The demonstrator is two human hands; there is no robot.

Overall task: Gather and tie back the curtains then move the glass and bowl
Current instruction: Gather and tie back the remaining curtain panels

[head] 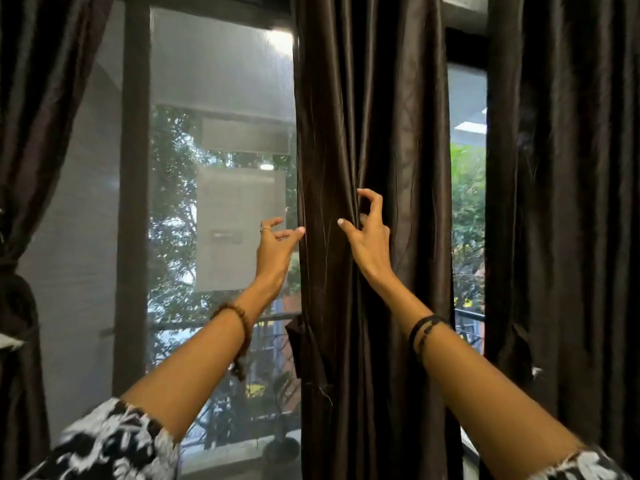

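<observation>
At the window, right hand point(367, 233) pinching middle curtain point(374, 133) fold, left hand point(277, 242) (fingers spread) touching its edge

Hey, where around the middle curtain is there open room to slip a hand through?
The widest gap is left of the middle curtain, before the window post, where the left hand reaches. A narrow strip of window opens between it and the right curtain. The folds at the right hand are crowded. The left curtain is already tied back.

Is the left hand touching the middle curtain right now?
Touching. The head view shows the left hand with its thumb tip on the left edge of the middle curtain; the other fingers are curled clear of it.
</observation>
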